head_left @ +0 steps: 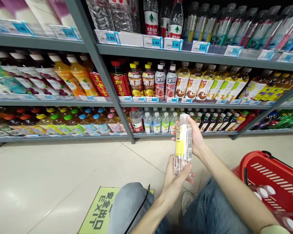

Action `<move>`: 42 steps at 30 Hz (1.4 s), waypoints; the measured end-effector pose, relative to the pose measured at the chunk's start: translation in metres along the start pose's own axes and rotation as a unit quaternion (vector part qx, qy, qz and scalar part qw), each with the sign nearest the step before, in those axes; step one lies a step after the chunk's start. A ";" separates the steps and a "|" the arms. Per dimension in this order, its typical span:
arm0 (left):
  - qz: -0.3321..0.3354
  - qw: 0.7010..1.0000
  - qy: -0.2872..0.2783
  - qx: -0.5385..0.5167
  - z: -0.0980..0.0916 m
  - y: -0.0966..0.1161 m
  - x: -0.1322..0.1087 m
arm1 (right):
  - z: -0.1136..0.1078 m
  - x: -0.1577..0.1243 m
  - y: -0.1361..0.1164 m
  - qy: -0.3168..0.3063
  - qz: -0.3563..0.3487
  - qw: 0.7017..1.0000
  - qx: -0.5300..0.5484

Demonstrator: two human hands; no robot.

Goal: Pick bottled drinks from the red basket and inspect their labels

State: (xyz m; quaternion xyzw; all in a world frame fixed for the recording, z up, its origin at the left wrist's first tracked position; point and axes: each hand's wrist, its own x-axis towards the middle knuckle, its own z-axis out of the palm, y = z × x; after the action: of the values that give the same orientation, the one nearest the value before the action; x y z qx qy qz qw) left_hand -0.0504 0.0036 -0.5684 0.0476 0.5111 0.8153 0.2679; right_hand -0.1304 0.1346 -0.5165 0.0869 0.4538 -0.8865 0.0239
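A clear plastic soda water bottle point(183, 146) with a yellow and white label is held upright between both hands, in front of the lower shelf. My left hand point(177, 177) is closed round its base, the thumb across the front. Near the top, my right hand point(196, 135) grips the bottle from behind and the right side; part of its fingers is hidden by the bottle. Behind the bottle, the bottom shelf carries small white-capped bottles point(157, 122) with blue or green labels, and dark bottles point(212, 122) stand to their right.
A red shopping basket point(271, 172) with several white-capped bottles in it stands on the floor at the right. Grey shelf edges point(185, 105) with price tags cross the view. A slanting shelf post point(104, 70) is left of centre. A green exit sign point(97, 211) lies on the tiled floor.
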 end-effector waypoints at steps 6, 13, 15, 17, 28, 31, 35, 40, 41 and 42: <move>0.084 0.988 0.069 0.106 -0.014 -0.009 0.012 | 0.002 0.005 0.011 0.065 -0.057 0.995 -0.058; -0.056 0.994 -0.090 0.006 -0.017 0.009 0.007 | 0.004 0.002 0.008 -0.063 0.020 0.998 0.013; -0.085 0.992 -0.090 -0.004 -0.018 0.009 0.006 | 0.006 -0.002 0.012 -0.086 0.019 0.996 -0.015; -0.105 0.992 -0.063 -0.007 -0.018 0.009 0.006 | 0.009 -0.005 0.017 -0.091 -0.001 0.994 -0.061; -0.120 0.992 0.001 0.040 -0.019 0.001 0.011 | 0.004 0.007 0.016 0.047 0.022 0.992 -0.115; -0.123 0.992 -0.002 0.036 -0.018 -0.001 0.011 | 0.001 0.010 0.017 0.055 0.047 0.993 -0.097; -0.122 0.992 0.001 0.036 -0.018 0.000 0.010 | 0.000 0.010 0.018 0.060 0.048 0.992 -0.095; -0.129 0.991 0.011 0.040 -0.017 0.002 0.009 | 0.004 0.007 0.015 0.060 0.054 0.992 -0.099; -0.131 0.991 0.010 0.040 -0.016 0.003 0.009 | 0.005 0.006 0.014 0.060 0.055 0.992 -0.098; -0.133 0.990 0.009 0.041 -0.016 0.003 0.009 | 0.005 0.005 0.014 0.060 0.055 0.992 -0.098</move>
State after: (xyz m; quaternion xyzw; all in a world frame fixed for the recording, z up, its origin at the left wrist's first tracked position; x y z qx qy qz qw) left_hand -0.0648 -0.0065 -0.5752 -0.0168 0.5482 0.7513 0.3669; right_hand -0.1345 0.1222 -0.5254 0.1619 0.5340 -0.8281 0.0535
